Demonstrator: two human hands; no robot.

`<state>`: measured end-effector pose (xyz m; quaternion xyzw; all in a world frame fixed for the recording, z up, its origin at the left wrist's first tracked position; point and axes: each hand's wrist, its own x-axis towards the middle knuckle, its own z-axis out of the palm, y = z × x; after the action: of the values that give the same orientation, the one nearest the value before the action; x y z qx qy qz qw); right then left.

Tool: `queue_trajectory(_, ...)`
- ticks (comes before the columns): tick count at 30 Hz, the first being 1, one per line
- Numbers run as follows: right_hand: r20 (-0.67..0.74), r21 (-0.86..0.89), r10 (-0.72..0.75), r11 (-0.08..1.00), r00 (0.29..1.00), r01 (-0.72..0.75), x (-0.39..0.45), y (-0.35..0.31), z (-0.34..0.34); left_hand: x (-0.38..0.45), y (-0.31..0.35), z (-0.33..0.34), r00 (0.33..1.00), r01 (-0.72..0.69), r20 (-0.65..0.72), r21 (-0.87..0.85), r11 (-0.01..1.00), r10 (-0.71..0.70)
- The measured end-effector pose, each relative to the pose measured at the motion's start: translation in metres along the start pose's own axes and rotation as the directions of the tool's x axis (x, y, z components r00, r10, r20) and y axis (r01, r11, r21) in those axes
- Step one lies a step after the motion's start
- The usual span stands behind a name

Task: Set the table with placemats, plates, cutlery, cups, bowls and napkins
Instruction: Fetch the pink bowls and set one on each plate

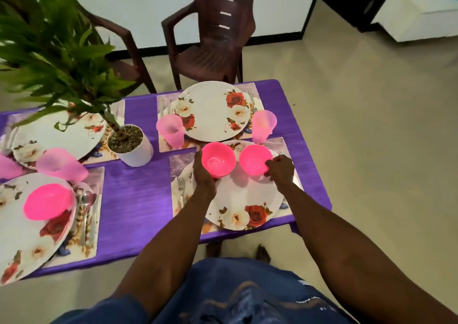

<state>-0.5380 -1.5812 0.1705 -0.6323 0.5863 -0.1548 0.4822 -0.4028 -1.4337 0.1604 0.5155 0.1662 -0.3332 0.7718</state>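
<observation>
a pink bowl (218, 159) in each hand

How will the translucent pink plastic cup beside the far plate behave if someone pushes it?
The translucent pink plastic cup looks thin-walled, so probably light. It is taller than wide, so a high push may tip it. The purple tablecloth might make it slide less.

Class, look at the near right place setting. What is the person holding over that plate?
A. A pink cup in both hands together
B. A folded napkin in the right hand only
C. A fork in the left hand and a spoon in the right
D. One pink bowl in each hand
D: the left hand grips one pink bowl and the right hand grips a second pink bowl, both over the floral plate.
</observation>
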Motion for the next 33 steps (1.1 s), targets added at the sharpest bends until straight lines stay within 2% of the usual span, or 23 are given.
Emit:
queue_trajectory(6,0.145,0.001,-0.034,0.999,0.989,0.034,0.015,0.004,-0.011,-0.027,-0.024,0.019,0.990,-0.034,-0.142,-0.102,0.994,0.020)
queue_trajectory(12,0.211,0.010,-0.049,0.999,0.976,0.048,0.017,0.010,-0.010,-0.039,-0.037,0.016,0.984,-0.048,-0.177,-0.124,0.991,0.026)
queue_trajectory(18,0.209,0.003,-0.061,0.998,0.976,0.061,0.023,0.007,-0.009,-0.041,-0.034,0.011,0.997,-0.019,-0.077,-0.089,0.996,0.012)
queue_trajectory(22,0.219,-0.036,-0.046,0.998,0.975,0.055,0.028,0.007,-0.007,-0.039,-0.032,0.009,0.997,-0.026,-0.079,-0.027,0.999,0.024)
queue_trajectory(33,0.225,-0.095,-0.050,0.993,0.973,0.073,0.026,0.005,-0.013,-0.035,-0.032,0.007,1.000,-0.013,-0.022,-0.032,0.999,0.013)
